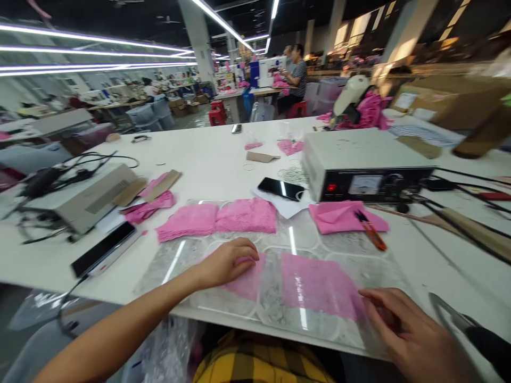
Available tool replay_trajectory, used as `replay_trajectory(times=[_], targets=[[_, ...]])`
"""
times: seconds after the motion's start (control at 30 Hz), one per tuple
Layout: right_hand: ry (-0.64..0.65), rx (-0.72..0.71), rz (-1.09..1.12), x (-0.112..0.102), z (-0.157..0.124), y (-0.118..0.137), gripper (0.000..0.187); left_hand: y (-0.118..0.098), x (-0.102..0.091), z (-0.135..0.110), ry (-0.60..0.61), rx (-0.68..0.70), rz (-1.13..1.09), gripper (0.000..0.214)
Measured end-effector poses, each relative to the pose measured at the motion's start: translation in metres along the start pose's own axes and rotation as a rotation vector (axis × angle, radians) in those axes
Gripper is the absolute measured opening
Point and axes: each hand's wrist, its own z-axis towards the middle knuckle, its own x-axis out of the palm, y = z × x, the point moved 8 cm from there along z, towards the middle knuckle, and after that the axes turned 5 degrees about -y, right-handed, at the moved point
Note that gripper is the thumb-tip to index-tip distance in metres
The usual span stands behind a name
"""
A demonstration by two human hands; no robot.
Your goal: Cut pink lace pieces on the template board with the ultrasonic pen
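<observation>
My left hand (230,261) is over a thin pink fabric piece (249,282), its fingers bent and a gap between thumb and forefinger. A second pink fabric piece (319,282) lies flat to the right. At its right edge, my right hand (407,327) has thumb and forefinger closed together on the cloth. Both pieces lie at a glossy clear sheet (271,319) with rounded outlines; whether they are on or under it I cannot tell. Behind them sit two stacks of pink fabric (187,221) (246,215). Orange-handled snips (371,231) rest on folded pink cloth (335,215).
A metal power box (369,165) with a dial and cables stands at right. Another box (83,199) with black cables is at left, near a phone-like device (104,250). A black phone (281,189) lies behind the stacks. A black-handled tool (471,330) is beside my right hand.
</observation>
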Motion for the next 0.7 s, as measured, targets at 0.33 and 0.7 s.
replay_trajectory(times=[0.33,0.7], targets=[[0.429,-0.347,0.462,0.104,0.038,0.145,0.02,0.023,-0.013,-0.07,0.001,-0.18,0.015,0.008],[0.78,-0.271,0.293,0.175,0.03,0.172,0.014,0.025,0.009,-0.077,0.01,-0.037,0.115,0.016]])
